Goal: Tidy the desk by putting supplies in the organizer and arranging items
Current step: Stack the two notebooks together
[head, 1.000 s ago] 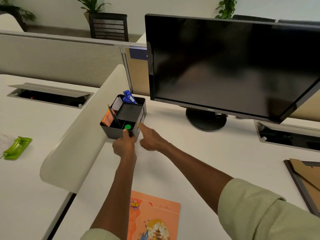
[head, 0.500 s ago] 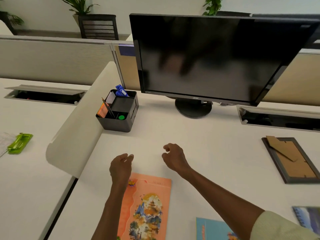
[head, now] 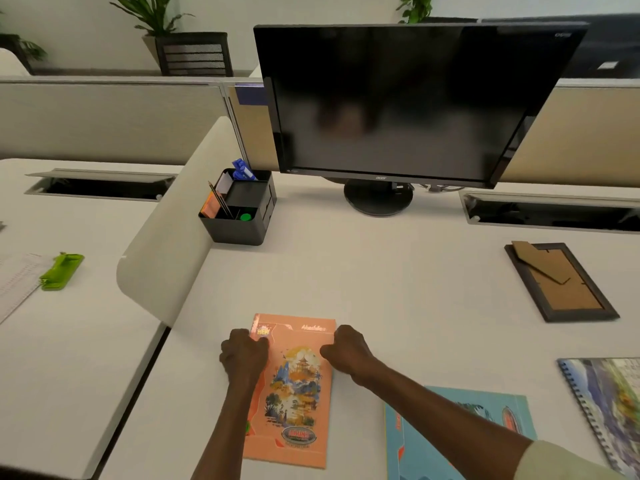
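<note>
From the head camera, we have both hands on the orange booklet (head: pixel 294 386), which lies flat on the desk (head: pixel 398 289) directly beneath them. Our left hand (head: pixel 244 355) curls over its left edge, our right hand (head: pixel 346 351) over its right edge, fingers bent as if gripping. It looks thin, light and floppy, probably slick; we judge the side edges the best hold. The organizer (head: pixel 239 209) sits well ahead of the left hand.

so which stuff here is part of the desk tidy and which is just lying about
Part of the job:
- orange booklet, left hand and right hand at its top corners
- black organizer
- blue booklet
- spiral notebook
- picture frame, lying face down

Just lying about:
- monitor
- green stapler on the next desk
- potted plant behind the divider
</note>
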Demonstrator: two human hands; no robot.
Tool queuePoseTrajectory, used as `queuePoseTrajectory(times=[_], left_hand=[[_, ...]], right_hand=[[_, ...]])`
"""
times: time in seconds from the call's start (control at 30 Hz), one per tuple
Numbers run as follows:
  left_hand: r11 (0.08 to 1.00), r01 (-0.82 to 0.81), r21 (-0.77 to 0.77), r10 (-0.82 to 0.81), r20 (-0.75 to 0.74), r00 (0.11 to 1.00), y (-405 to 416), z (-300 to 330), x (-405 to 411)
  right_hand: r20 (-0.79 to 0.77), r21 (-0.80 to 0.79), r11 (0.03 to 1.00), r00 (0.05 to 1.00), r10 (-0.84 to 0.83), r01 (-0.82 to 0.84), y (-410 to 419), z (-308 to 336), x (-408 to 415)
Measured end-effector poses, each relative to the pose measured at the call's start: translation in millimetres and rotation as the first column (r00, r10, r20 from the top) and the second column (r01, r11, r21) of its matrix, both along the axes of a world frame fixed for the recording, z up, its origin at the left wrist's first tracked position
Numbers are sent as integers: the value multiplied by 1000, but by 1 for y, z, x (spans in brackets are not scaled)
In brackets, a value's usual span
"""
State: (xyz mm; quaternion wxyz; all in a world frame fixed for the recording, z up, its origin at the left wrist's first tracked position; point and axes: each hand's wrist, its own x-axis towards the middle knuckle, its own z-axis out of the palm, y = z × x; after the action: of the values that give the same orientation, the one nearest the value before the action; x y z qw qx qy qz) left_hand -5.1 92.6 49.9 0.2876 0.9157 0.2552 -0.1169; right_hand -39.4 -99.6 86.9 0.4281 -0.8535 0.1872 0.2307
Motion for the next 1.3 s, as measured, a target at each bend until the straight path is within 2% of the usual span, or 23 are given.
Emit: queuePoseTrajectory(times=[0.07, 0.2, 0.27, 0.33, 0.43, 0.53, 0.7, 0.83, 0.97, 1.1, 1.2, 1.3], left_hand=[[999, -1, -53, 3, 46, 999, -1, 10, -3], [927, -69, -368, 111, 96, 989, 3, 20, -6], [877, -72, -474, 149, 127, 981, 7, 26, -7], [824, -8, -567, 132, 178, 975, 4, 47, -11], [690, 107, -716, 106, 246, 963, -8, 83, -16], [647, 214, -732, 119, 375, 919, -22, 108, -23], [632, 304, -713, 143, 493, 858, -39, 125, -40], [612, 335, -717, 63, 466, 883, -45, 109, -58], [668, 321, -671, -7, 425, 905, -48, 83, -71], [690, 254, -678, 83, 423, 903, -55, 83, -77], [692, 208, -691, 162, 430, 888, -61, 87, -82], [686, 181, -705, 232, 448, 864, -67, 93, -91]], right_hand=[[13, 50, 996, 998, -69, 68, 2, -5, -4], [33, 136, 974, 982, -188, 182, -1, -12, -13], [41, 224, 941, 962, -269, 254, -4, -12, -16], [90, 302, 910, 942, -325, 285, -9, -5, -18], [163, 402, 886, 934, -318, 231, -18, 10, -17], [197, 466, 873, 945, -261, 144, -28, 26, -11], [372, 410, 905, 886, -276, 109, -44, 50, -10], [387, 425, 899, 878, -282, 101, -54, 36, -25], [420, 349, 936, 886, -198, 43, -57, 22, -33], [425, 363, 932, 890, -163, -2, -62, 24, -24], [433, 291, 954, 899, -67, -69, -74, 26, -26], [384, 53, 983, 913, 140, -173, -101, 21, -37]])
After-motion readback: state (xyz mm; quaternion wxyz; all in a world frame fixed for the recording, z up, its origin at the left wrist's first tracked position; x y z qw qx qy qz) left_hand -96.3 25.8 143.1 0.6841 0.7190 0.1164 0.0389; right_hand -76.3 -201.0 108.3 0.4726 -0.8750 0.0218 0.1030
